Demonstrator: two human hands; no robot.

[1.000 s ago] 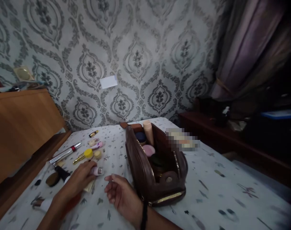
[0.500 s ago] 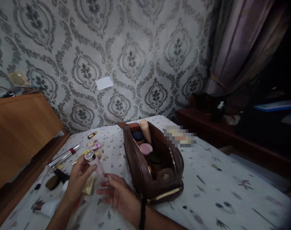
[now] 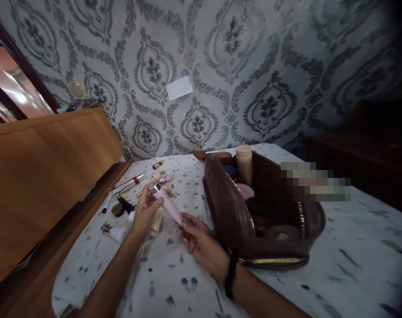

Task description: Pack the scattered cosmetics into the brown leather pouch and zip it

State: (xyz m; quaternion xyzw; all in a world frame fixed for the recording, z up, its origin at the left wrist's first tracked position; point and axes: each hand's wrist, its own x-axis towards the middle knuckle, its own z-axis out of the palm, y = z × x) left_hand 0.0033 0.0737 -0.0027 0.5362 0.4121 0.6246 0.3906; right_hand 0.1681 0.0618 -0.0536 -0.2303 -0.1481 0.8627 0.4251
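A pale pink tube (image 3: 169, 205) with a silver cap slants between my two hands. Near its cap end, my left hand (image 3: 146, 208) has its fingers closed round it. The narrow lower end is pinched by the fingertips of my right hand (image 3: 201, 240), which wears a black band at the wrist. Just right of my hands stands an open brown bag (image 3: 223, 212) with gold zips. Inside it are a beige tube (image 3: 244, 165), a pink round item (image 3: 245, 191) and a dark blue lid (image 3: 230, 170); the bag's bottom is too dark to make out.
Left of my hands on the patterned cloth (image 3: 170, 274) lie a silver tube with a red band (image 3: 129, 183), a dark brush (image 3: 118, 209), a white tube (image 3: 116, 233) and a small gold-black bottle (image 3: 158, 164). A wooden board (image 3: 55, 176) borders the left. A blurred patch lies right of the bag.
The view has shifted, so the bag and items appear further right. The pink tube is now turned more side-on, and my right fingers have closed on its narrow end.
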